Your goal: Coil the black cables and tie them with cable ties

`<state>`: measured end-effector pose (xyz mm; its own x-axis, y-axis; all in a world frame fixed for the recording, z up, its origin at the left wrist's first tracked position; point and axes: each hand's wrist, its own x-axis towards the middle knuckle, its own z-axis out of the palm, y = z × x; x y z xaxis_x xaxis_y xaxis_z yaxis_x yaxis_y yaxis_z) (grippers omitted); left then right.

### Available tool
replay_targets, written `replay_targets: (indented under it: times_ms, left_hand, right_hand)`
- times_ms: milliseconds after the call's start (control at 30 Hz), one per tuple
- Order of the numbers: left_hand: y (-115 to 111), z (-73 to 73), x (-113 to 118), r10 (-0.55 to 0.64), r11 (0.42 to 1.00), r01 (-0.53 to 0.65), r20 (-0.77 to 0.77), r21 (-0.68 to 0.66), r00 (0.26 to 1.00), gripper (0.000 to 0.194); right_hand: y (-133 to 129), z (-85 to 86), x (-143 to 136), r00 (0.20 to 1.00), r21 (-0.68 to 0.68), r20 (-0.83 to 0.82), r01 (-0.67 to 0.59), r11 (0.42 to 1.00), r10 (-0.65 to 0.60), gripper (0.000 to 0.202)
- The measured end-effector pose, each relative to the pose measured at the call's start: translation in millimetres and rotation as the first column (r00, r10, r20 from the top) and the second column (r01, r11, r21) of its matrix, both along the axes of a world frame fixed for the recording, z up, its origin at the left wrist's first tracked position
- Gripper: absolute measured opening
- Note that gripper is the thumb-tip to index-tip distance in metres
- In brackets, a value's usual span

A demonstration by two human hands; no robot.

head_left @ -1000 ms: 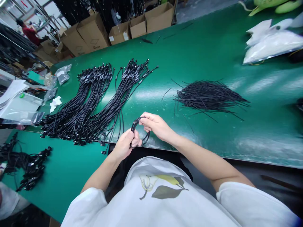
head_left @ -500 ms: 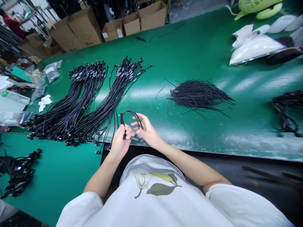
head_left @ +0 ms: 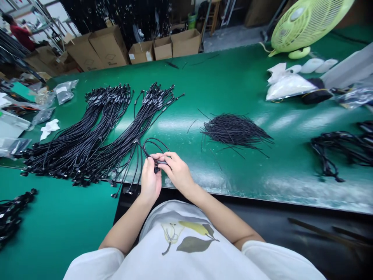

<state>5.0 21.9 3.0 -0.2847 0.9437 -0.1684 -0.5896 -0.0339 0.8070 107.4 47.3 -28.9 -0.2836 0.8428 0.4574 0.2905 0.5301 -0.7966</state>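
Between my two hands, a black cable (head_left: 154, 139) is looped into a coil above the table's front edge. My left hand (head_left: 150, 179) is closed round the gathered part of it, with dark connector ends at the fingertips. The fingers of my right hand (head_left: 175, 169) pinch the grey, thicker piece of the same cable. Left of my hands lie long bundles of black cables (head_left: 99, 132), their grey-sleeved ends toward the far side. A pile of short, thin black strips (head_left: 236, 130) rests to the right.
The green table (head_left: 186, 97) holds a green fan (head_left: 309, 23), a white plastic bag (head_left: 288, 86) and more black cables (head_left: 335, 147) at the right. Clear bags (head_left: 64, 91) lie at the left. Cardboard boxes (head_left: 107, 46) stand beyond the table; a person (head_left: 21, 33) is far left.
My right hand has closed in beside my left and now pinches the cable. The coil has opened into a wider loop above my fingers. The view has shifted, showing more of the fan.
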Motion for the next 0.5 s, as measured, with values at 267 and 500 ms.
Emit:
replay_targets:
  times_ms: [267, 500]
  left_hand:
    - [-3.1, 11.3, -4.2, -0.229, 0.971, 0.230, -0.025, 0.068, 0.973, 0.034]
    - [-11.7, -16.6, 4.3, -0.404, 0.910, 0.389, -0.093, -0.146, 0.910, 0.042]
  right_hand:
    - [16.3, -2.4, 25.6, 0.829, -0.473, -0.559, -0.326, 0.819, 0.008, 0.065]
    - [18.7, 13.7, 9.6, 0.744, -0.630, -0.660, -0.471, 0.617, -0.104, 0.050]
